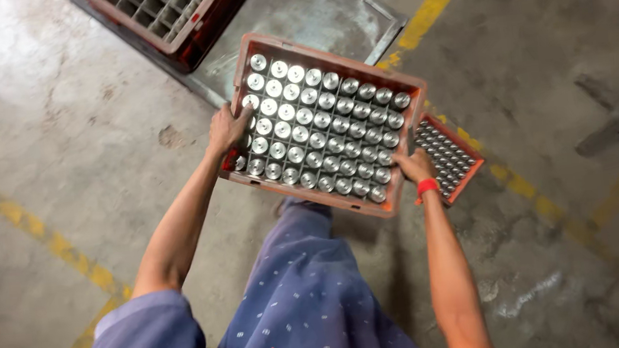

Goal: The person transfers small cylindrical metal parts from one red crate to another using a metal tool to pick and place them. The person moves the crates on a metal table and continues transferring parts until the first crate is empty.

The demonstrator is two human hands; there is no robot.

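Overhead, a red-brown plastic crate (406, 83) filled with rows of shiny metal cylinders (318, 125) is held in the air above the concrete floor (46, 145), tilted. Left hand (227, 129) is clamped on the crate's left rim, thumb over the edge. Right hand (415, 166), a red band at its wrist, grips the near right corner. A second filled crate (451, 155) lies on the floor just beyond it, probably flat; an empty gridded crate (161, 15) sits farther off.
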